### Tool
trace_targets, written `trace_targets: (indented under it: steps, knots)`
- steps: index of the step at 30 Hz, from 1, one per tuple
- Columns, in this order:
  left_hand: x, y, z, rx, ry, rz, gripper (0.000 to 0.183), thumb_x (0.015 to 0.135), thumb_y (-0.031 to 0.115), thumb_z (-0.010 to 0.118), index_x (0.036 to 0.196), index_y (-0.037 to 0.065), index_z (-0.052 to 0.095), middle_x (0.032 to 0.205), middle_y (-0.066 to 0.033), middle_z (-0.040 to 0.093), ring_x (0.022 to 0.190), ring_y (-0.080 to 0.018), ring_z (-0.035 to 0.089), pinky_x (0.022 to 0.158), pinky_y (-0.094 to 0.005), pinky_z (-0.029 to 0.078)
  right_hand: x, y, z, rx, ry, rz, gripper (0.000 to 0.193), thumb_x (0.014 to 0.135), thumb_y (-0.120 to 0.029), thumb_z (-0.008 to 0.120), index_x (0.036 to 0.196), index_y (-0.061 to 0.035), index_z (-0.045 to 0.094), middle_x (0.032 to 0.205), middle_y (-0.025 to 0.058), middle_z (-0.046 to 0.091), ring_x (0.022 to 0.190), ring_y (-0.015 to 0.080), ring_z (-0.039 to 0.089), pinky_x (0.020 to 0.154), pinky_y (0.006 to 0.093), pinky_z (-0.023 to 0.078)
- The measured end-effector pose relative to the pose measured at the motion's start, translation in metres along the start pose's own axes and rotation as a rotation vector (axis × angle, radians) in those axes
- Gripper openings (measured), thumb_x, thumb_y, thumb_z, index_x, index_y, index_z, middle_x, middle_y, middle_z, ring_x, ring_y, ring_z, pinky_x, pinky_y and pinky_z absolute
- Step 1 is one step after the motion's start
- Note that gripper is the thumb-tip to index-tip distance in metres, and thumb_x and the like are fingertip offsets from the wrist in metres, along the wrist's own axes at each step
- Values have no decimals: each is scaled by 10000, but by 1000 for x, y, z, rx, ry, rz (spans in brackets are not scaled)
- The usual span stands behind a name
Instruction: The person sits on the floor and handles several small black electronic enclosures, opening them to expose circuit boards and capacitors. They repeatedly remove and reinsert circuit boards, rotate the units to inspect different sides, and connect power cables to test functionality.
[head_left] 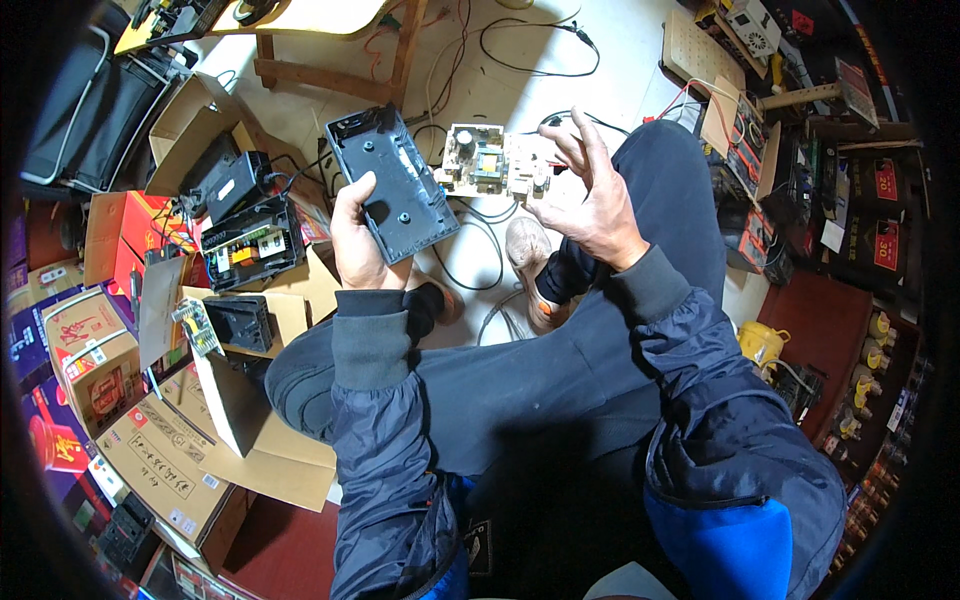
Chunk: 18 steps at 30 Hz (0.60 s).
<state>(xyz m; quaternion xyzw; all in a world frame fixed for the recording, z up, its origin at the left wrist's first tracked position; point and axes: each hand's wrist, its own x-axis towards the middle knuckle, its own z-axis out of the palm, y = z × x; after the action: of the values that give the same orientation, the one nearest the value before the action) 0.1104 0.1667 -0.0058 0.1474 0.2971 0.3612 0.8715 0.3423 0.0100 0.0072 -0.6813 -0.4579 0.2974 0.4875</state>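
Up in front of me, my left hand (360, 245) is closed around a black plastic casing half (385, 185), with the thumb over its near left edge. The casing's hollow inside faces up, showing round posts. Just to the right of it is a bare circuit board (490, 165) with a capacitor, a yellow-wrapped transformer and other parts. My right hand (605, 210) pinches the board's right end between thumb and fingertip, its other fingers raised. The board's left end reaches the casing's right edge; whether they touch I cannot tell.
On my left, cardboard boxes (160, 460) hold an opened black casing with a board inside (250, 245) and a black power adapter (235, 190). Black cables (480, 265) loop across the floor near my feet. A wooden stool (330, 75) stands beyond; a yellow object (762, 343) sits at right.
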Motion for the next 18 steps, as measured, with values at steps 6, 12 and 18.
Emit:
trace_targets:
  steps: [6, 12, 18]
  knots:
    - [1, 0, -2, 11, 10, 19, 417, 966, 240, 578, 1300, -9, 607, 1164, -176, 726, 1016, -317, 738, 941, -465, 606, 3, 11, 1, -127, 14, -55, 1231, 739, -251, 929, 1656, -40, 136, 1469, 248, 579, 1234, 323, 667, 1078, 388, 526]
    - [1, 0, -5, 64, -10, 32, 586, 962, 296, 590, 1430, -45, 501, 1301, -268, 648, 1174, -409, 668, 1054, -525, 529, 2, 14, 1, -182, 3, -89, 1232, 739, -258, 935, 1654, -39, 139, 1462, 250, 583, 1242, 329, 665, 1084, 398, 523]
    - [1, 0, -4, 46, -3, 33, 596, 957, 288, 590, 1435, -55, 494, 1296, -278, 647, 1175, -420, 667, 1061, -529, 525, 2, 10, 0, -228, 8, -102, 1184, 758, -232, 917, 1650, -58, 159, 1468, 205, 593, 1289, 356, 638, 1119, 418, 498]
